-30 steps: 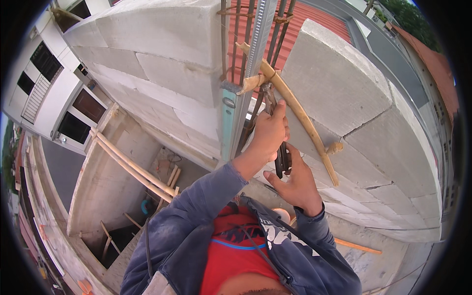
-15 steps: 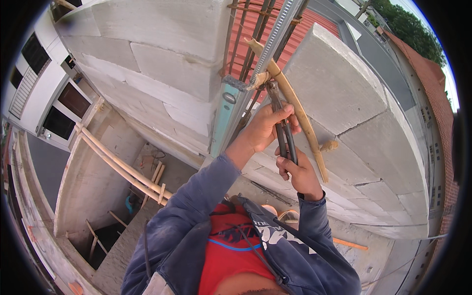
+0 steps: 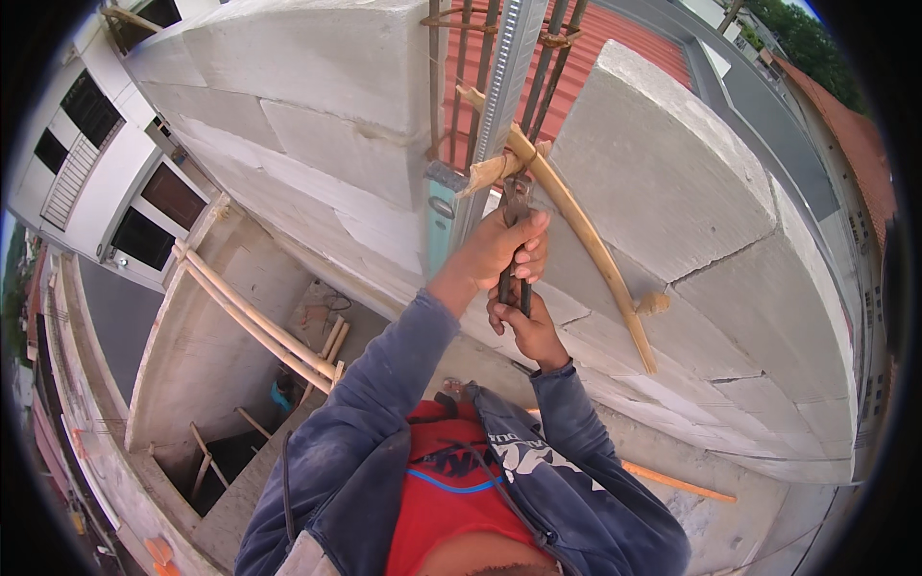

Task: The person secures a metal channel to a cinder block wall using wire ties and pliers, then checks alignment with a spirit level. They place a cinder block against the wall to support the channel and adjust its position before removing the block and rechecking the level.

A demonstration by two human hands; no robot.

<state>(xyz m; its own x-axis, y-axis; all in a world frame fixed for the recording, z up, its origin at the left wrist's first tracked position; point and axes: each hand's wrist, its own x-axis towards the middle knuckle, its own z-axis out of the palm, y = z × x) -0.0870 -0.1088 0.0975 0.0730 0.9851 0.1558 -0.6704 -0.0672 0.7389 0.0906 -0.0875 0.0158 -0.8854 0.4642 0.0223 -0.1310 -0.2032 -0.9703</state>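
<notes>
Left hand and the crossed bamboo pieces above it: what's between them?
The metal head of the pliers; in the head view it sticks up beyond the left hand toward the crossed bamboo pieces. Can't tell whether it touches them.

Left hand [image 3: 499,252] and right hand [image 3: 528,331] are on the pliers [image 3: 517,199] – the left hand nearer their head, the right hand lower, at the handles. Just left of the pliers stand the level [image 3: 441,213] and a metal strip [image 3: 503,86]; farther left, a block wall [image 3: 336,144]. Just right of the pliers slants a stick [image 3: 600,250], before another block wall [image 3: 672,163]. Beyond the pliers rise steel bars [image 3: 544,62] – behind those, a roof [image 3: 619,48]. Poles [image 3: 272,336] lie well left of the pliers.
</notes>
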